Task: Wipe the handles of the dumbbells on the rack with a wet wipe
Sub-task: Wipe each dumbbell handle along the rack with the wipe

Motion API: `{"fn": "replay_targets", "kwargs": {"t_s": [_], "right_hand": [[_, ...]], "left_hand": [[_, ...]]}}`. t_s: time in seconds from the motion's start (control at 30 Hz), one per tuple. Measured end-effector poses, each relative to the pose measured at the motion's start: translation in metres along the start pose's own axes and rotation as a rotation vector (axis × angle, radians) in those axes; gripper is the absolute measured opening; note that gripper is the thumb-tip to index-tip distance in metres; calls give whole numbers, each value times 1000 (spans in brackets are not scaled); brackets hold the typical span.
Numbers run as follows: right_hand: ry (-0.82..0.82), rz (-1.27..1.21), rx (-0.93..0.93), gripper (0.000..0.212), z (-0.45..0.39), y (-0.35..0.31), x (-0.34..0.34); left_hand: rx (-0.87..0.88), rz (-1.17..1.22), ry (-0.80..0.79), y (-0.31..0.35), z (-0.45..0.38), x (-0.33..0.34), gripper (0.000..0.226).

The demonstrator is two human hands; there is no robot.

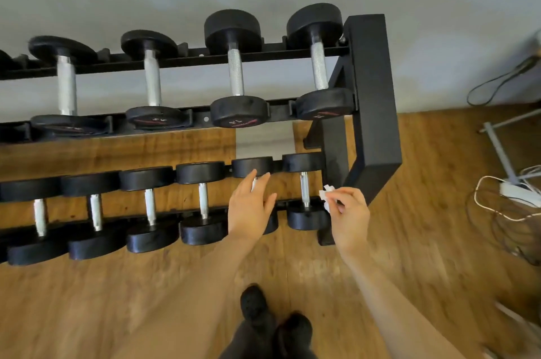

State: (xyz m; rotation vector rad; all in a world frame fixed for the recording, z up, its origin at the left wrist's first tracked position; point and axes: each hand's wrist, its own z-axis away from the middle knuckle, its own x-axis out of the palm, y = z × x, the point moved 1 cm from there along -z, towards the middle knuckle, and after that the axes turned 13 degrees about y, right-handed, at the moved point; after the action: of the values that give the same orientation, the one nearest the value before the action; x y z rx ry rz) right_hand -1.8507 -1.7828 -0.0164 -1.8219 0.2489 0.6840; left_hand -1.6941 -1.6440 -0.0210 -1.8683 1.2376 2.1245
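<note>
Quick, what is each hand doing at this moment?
Left hand: open, fingers straight, over the handle of a lower-row dumbbell.
Right hand: pinches the white wipe.

- The left hand (251,206) is stretched forward from a bare forearm, back of the hand upward, fingers straight and slightly spread, thumb out to the right.
- The right hand (348,212) is raised beside it, well apart, wrist bent, fingers curled inward.
- Its thumb and fingertips pinch a crumpled wet wipe (326,196).
- Both forearms run in from the bottom edge, bare.
- Two dark-shod feet (275,317) show low between the arms.
</note>
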Motion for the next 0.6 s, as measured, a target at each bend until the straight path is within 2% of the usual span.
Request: {"fn": "replay_targets", "kwargs": {"t_s": [0.23, 0.4, 0.6], "right_hand": [[-31, 50, -9, 11, 31, 42, 40], [-40, 16, -20, 12, 49, 103, 91], [-19, 6, -26, 10, 46, 182, 166]], "left_hand": [[-17, 22, 21, -39, 10, 51, 49], [12, 13, 42, -76, 6, 109, 51], [94, 2, 152, -121, -5, 185, 49]]}}
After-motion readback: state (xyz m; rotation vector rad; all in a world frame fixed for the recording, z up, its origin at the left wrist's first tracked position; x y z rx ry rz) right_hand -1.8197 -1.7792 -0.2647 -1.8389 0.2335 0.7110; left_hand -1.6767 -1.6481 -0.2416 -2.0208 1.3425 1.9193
